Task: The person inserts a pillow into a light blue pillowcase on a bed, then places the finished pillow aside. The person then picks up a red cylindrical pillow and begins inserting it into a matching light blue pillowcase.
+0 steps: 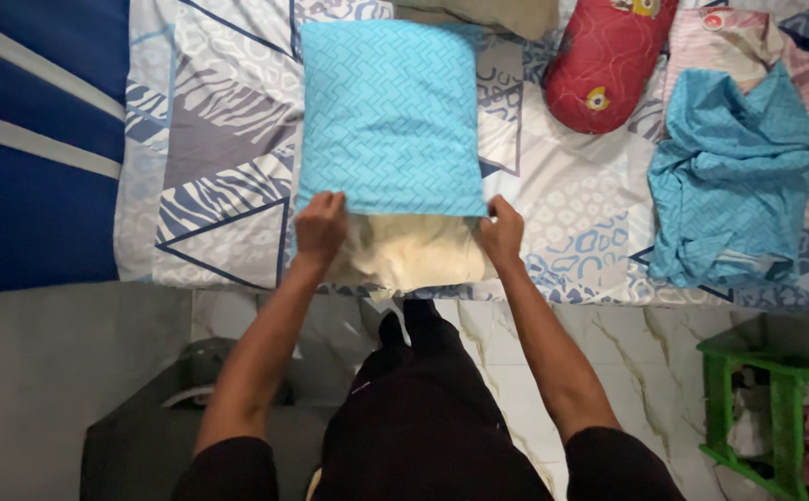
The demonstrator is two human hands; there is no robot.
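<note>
A cream pillow (414, 255) lies on the patterned bed sheet (228, 139), mostly inside a turquoise zigzag pillowcase (390, 116); its near end sticks out bare. My left hand (319, 225) grips the pillowcase's open edge at the left corner. My right hand (502, 230) grips the same edge at the right corner. Both hands rest against the exposed pillow.
A red bolster (607, 60) and a crumpled turquoise cloth (734, 181) lie on the bed to the right, with a pink striped cloth (734, 42) behind. A blue mattress (33, 139) is at left. A green stool (776, 408) stands on the marble floor at right.
</note>
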